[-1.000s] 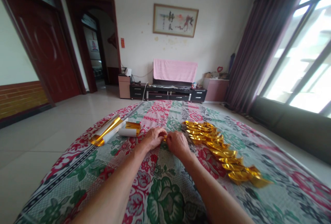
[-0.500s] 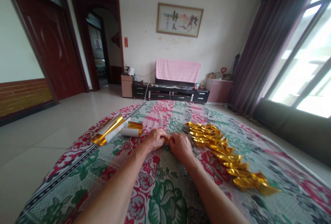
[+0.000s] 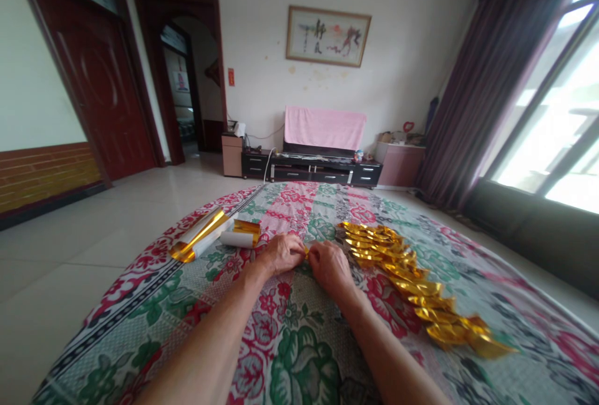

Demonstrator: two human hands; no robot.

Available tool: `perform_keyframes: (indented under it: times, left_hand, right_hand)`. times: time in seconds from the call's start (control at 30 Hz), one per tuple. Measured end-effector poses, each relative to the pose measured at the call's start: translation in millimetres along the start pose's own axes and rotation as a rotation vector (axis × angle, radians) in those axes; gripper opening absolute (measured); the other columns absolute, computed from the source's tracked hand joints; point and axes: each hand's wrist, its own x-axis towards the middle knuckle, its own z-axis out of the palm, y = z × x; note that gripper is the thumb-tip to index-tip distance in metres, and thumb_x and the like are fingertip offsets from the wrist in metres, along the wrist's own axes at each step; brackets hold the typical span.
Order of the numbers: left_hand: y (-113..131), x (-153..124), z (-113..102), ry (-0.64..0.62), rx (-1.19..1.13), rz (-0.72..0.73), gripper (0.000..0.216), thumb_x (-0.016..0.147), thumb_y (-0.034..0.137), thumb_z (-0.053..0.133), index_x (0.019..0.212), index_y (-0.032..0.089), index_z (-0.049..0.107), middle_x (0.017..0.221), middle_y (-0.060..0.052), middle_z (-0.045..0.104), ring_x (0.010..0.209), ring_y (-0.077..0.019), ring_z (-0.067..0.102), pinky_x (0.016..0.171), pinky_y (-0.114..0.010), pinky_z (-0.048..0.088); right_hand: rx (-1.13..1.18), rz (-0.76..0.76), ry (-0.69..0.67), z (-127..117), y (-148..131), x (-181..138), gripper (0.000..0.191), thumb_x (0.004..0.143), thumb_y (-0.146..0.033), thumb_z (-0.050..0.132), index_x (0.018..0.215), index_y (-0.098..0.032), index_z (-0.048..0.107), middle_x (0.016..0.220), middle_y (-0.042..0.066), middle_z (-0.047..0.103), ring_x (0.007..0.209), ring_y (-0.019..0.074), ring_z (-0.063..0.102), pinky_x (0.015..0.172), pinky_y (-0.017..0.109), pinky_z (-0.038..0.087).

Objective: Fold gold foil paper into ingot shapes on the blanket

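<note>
- My left hand [image 3: 286,253] and right hand [image 3: 331,264] pinch one small gold piece [image 3: 306,251] between them.
- From here I'd judge it mid-fold; next calls for light pressure.

Between the left hand [image 3: 284,252] and right hand [image 3: 331,261], the narrow gap is taken up by a small shiny gold piece [image 3: 306,251]. A diagonal row of folded gold-foil pieces [image 3: 417,289] bars the right side; two curled gold-and-white sheets [image 3: 238,240] obstruct the far left. Open passage lies between the forearms [image 3: 208,330] and straight ahead over the flower-patterned, cloth-covered round table [image 3: 299,205].
</note>
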Motion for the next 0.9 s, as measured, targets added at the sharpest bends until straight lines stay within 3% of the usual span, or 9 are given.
perform_keyframes:
  times: [0.57,0.9]
  left_hand:
    - [-1,1,1,0.023,-0.001,-0.003,0.017,0.069,0.016,0.055,0.067,0.018,0.071,0.081,-0.003,0.069,0.074,-0.0121,0.062,0.074,-0.021,0.048]
    - [-1,1,1,0.004,-0.052,-0.033,0.016,0.070,0.016,0.055,0.069,0.018,0.071,0.082,-0.003,0.069,0.075,-0.0122,0.062,0.075,-0.023,0.048]
  right_hand:
    - [0.124,-0.050,0.064,0,14,-1,0.017,0.075,-0.020,0.048,0.070,-0.017,0.064,0.065,0.002,0.059,0.063,0.0116,0.052,0.060,0.019,0.033]
    - [0.100,-0.087,-0.017,-6,10,-5,0.024,0.082,-0.020,0.044,0.079,-0.022,0.068,0.069,0.002,0.056,0.069,0.0117,0.052,0.063,0.020,0.032]
